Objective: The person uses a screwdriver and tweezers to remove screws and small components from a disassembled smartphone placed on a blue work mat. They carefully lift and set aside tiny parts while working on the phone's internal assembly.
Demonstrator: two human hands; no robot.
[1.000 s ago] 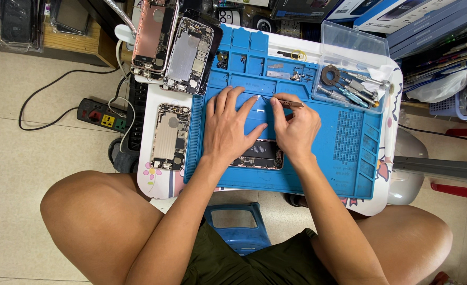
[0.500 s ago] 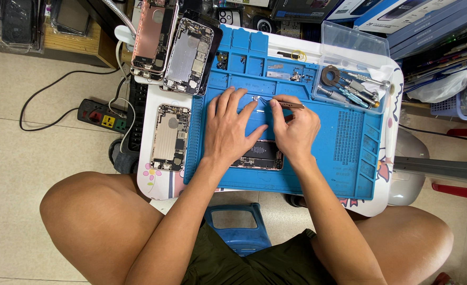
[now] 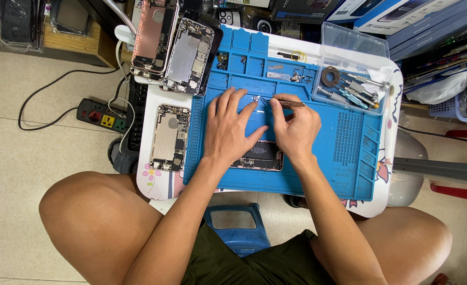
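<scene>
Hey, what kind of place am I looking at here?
Probably a small phone repair stall: opened phones lie beside a blue repair mat, a clear tray of screwdrivers sits at its corner, and the right hand holds tweezers.

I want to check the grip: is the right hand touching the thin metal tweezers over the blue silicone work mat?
Touching. The head view shows the right hand pinching the thin metal tweezers between thumb and fingers above the blue silicone work mat.
</scene>
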